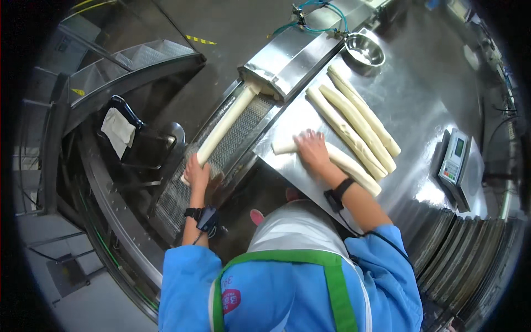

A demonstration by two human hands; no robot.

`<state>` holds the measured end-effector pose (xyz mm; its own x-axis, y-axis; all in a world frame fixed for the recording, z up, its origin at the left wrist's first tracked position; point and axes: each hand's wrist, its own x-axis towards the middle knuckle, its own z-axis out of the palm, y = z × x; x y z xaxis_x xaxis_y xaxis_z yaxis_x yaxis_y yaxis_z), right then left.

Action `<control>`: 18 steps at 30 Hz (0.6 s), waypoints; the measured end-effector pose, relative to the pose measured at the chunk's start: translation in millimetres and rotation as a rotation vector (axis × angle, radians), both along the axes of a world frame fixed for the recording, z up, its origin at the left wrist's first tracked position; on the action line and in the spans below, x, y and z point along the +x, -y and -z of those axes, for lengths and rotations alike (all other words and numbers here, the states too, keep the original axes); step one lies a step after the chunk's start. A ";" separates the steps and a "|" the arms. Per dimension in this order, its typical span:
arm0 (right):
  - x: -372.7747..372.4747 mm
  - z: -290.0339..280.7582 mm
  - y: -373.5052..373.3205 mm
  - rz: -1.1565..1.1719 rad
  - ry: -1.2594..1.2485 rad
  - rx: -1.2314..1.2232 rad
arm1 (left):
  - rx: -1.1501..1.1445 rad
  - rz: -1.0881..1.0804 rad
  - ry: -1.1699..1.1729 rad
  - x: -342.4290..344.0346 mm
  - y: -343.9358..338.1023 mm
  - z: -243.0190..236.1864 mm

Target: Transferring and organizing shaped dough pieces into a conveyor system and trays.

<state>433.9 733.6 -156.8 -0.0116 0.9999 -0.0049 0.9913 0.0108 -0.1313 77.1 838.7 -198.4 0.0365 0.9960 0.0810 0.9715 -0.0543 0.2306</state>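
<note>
Well, from where I stand, the long roll (pixel 228 124) of pale dough lies on the mesh belt (pixel 172 207), its far end at the mouth of the metal machine (pixel 304 50). The left grip (pixel 198 172) is curled around it close to the near end, and a bit of the tip shows past the hand. On the metal desk (pixel 409 110), the right grip (pixel 312 150) is laid palm down over a second roll (pixel 354 170), near its left end, with the fingers a little spread. Three more rolls (pixel 347 133) lie side by side just beyond, with a steel bowl (pixel 375 60) past their far ends and a scale (pixel 453 155) well apart to the right.

The dough looks soft and smooth, and I'd guess each piece is fairly heavy for its thickness. The one on the belt lies almost straight, but I doubt it has any stiffness of its own: held by one end, it would likely sag, stretch and thin out. Two hands set well apart underneath seem the safest hold. A hard pinch would probably leave dents; one roll on the desk already has a lumpy surface. I can't tell whether it is sticky or slick, so a broad, gentle palm seems wiser than fingertips.
</note>
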 end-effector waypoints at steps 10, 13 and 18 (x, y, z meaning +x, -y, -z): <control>106.3 15.6 -44.5 0.281 0.113 0.162 | -0.185 -0.002 -0.186 -27.3 6.0 -25.0; 121.8 10.9 -32.6 0.287 0.121 0.177 | -0.259 0.039 -0.167 -43.5 4.0 -20.9; 113.1 13.7 26.2 0.373 0.158 0.038 | -0.169 -0.019 -0.163 -61.5 30.4 -12.8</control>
